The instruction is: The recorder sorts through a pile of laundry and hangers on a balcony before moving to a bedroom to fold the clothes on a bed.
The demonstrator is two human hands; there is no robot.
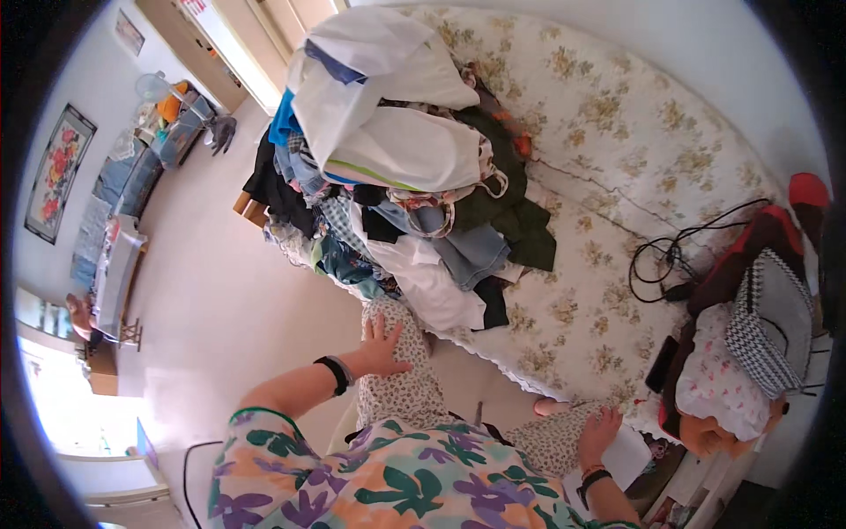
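My left hand (380,349) rests with spread fingers on one knee of my patterned trousers (400,397) and holds nothing. On the other thigh lies my right hand (600,433), also empty, its fingers a little apart. A large heap of clothes is piled on the bed just beyond my left knee. White cloth (410,145) covers its top, with a dark green garment (529,231) at its side. Blue denim (462,248), a white garment (429,284) and a black one (494,304) hang out at the near side of the heap.
The bed has a floral quilted cover (595,284). At its right lie a black cable (671,254), a dark phone-like object (661,364), a houndstooth-edged grey item (773,330) and pink-patterned white cloth (710,377). Across the room stand a blue sofa (132,178), a fan (153,87) and a table (119,284).
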